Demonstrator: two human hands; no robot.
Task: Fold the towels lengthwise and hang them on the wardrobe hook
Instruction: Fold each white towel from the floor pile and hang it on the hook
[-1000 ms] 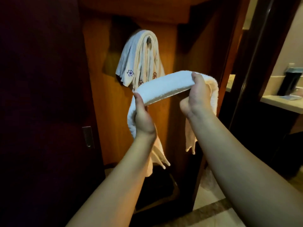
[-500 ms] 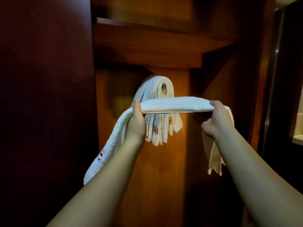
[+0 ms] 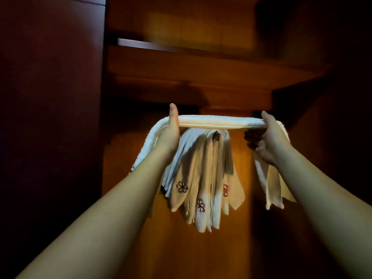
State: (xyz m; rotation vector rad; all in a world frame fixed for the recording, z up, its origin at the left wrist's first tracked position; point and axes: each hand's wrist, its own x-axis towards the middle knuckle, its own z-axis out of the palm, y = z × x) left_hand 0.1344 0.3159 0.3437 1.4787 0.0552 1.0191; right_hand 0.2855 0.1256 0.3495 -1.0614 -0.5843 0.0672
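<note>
Folded towel (image 3: 211, 122) gripped taut between left hand (image 3: 171, 131) and right hand (image 3: 267, 137), level just above hung towels (image 3: 201, 178) covering the wardrobe hook; folding done, draping left.

**Dim wardrobe, warm glow at the centre**

The scene was dim overall. Warm amber light fell on the wardrobe's back panel (image 3: 201, 248) and the hanging towels (image 3: 201, 178), while the door (image 3: 50, 117) at left and the right side sank into near-black shadow. The shelf edge (image 3: 149, 45) above was smeared by motion blur. Wide-angle stretch bowed the forearms at the lower corners.
</note>
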